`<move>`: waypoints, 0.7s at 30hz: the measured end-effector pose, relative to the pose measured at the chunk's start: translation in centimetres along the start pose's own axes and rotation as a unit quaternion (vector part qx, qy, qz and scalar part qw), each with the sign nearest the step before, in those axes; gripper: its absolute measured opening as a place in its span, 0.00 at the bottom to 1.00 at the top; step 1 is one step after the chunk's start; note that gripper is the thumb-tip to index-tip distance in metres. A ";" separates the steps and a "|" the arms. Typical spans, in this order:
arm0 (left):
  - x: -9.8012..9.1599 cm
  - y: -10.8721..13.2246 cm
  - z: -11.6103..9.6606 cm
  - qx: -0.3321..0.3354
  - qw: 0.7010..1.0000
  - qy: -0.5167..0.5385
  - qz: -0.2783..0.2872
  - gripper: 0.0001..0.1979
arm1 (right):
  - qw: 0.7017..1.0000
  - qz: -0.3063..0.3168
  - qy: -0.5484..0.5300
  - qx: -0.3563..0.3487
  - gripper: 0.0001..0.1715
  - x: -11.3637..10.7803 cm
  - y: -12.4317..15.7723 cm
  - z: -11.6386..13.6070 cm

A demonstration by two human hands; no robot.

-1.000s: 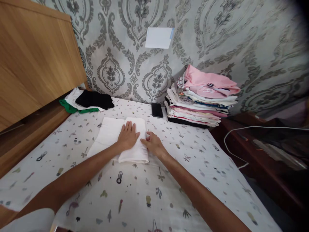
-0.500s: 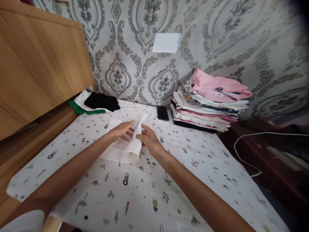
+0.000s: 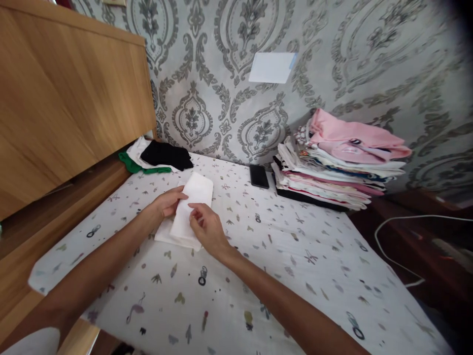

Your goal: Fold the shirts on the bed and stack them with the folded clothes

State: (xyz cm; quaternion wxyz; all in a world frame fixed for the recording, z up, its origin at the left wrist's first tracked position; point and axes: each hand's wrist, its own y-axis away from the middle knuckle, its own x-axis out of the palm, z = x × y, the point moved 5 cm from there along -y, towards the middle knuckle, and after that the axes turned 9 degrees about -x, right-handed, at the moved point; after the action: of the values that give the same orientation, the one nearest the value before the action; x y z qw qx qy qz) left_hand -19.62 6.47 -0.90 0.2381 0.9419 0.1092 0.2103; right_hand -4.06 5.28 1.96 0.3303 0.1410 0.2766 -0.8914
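Note:
A white cloth (image 3: 193,202), folded into a narrow strip, lies on the patterned bedsheet (image 3: 281,256) in the middle of the view. My left hand (image 3: 166,203) rests at its left edge with the fingers curled against the fabric. Over the near right part of the cloth my right hand (image 3: 207,228) is bent, its fingertips pinching the fold. Both forearms reach in from the bottom of the frame.
A tall stack of folded clothes (image 3: 340,160) with a pink top piece stands at the back right by the wall. A black phone (image 3: 258,176) lies beside it. Black, white and green garments (image 3: 158,155) sit at the back left near the wooden headboard (image 3: 66,93). A white cable (image 3: 402,246) hangs at right.
The right part of the white cloth was lifted and folded over to the left, leaving a narrower strip. Both hands moved left with it. The view shifted, so everything sits further right.

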 end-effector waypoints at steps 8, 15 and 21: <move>-1.7 0.8 -0.5 0.037 0.996 -0.069 -0.047 0.25 | 0.973 0.094 0.142 -0.159 0.17 2.5 2.1 1.4; -3.1 1.5 -2.5 0.113 0.869 -0.416 -0.242 0.26 | 0.944 0.203 0.199 -0.165 0.29 4.8 3.1 1.4; 2.7 0.2 -1.4 0.314 0.604 -0.728 -0.084 0.24 | 0.933 0.236 0.227 -0.153 0.31 5.7 3.8 0.6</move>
State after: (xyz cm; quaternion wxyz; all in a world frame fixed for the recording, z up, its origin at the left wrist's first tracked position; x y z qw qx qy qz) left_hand -17.85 7.64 1.25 -0.0543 0.7878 0.0376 -0.6124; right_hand -5.78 -0.38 -1.53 0.4768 0.3485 0.4356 -0.6793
